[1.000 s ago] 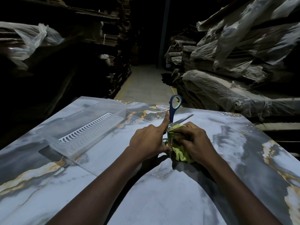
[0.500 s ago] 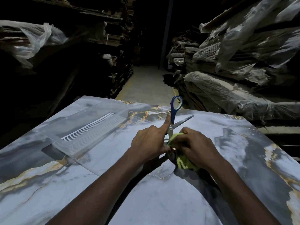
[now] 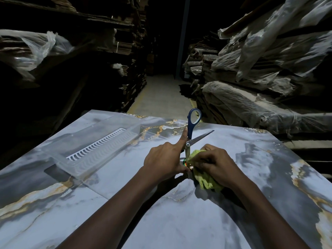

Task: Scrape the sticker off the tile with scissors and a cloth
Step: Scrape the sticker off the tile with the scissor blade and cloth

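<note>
In the middle of the frame, on the glossy marbled tile [image 3: 179,221], the left hand [image 3: 165,160] grips the open scissors [image 3: 190,131] low by the pivot, forefinger laid along the blue handle, one blade reaching down to the small red-and-green sticker [image 3: 184,161]; the right hand [image 3: 215,164] clutches a bunched yellow-green cloth [image 3: 206,178] just beside it. I judge the steel stiff and sharp enough to scratch the slick, heavy tile, the sticker thin and tear-prone, the cloth limp; the sticker is too small for any writing to be read.
</note>
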Demonstrator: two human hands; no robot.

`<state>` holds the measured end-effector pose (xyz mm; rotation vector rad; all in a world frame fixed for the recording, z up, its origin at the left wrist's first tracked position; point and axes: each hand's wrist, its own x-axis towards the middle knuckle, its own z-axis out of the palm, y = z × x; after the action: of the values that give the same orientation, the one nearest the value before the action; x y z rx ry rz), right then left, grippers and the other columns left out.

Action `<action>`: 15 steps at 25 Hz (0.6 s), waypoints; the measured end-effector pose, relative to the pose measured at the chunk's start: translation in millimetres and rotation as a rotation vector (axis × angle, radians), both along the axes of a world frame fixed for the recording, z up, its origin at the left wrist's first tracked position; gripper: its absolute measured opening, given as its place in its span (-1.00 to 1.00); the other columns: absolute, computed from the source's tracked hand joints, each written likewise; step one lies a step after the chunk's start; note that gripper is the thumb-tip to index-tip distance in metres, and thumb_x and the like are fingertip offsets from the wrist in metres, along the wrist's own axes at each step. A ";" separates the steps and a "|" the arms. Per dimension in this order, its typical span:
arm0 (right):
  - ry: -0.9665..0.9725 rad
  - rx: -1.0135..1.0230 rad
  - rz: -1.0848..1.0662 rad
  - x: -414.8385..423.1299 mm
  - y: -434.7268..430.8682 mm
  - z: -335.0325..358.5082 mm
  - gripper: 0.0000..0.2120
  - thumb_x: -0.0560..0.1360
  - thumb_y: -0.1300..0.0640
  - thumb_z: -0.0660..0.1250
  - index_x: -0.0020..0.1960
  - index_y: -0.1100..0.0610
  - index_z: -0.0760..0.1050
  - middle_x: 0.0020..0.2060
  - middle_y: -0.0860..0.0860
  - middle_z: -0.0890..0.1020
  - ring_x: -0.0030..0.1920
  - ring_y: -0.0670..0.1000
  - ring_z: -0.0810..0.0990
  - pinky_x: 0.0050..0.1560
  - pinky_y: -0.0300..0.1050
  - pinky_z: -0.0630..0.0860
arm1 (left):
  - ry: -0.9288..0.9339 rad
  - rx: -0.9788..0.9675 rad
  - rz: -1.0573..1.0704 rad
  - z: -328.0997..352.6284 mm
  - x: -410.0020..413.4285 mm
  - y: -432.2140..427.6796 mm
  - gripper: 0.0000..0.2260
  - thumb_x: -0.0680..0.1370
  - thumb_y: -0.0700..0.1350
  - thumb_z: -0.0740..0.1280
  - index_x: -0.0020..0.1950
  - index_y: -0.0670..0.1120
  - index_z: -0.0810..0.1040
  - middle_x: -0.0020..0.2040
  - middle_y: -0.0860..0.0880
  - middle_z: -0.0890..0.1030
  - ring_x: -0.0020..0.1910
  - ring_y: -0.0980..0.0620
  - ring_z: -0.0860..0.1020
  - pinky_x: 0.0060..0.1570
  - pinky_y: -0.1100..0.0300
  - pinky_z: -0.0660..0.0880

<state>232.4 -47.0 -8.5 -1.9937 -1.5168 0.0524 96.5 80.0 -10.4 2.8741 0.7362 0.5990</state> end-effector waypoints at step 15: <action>-0.031 -0.218 0.069 2.8 2.2 1.6 -0.81 0.41 0.13 0.44 -0.11 -0.18 0.67 -0.17 -0.14 0.51 -0.11 -0.10 0.52 -0.10 -0.03 0.51 | -0.078 -0.026 0.006 -3.8 0.6 11.7 -0.34 0.62 0.13 0.11 0.49 0.26 -0.33 0.03 -0.18 0.59 -0.06 -0.19 0.55 -0.24 0.10 0.36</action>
<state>235.2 -44.8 -6.9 -2.1183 -1.6603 0.2254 97.1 91.7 -14.2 2.8080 0.7353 0.6921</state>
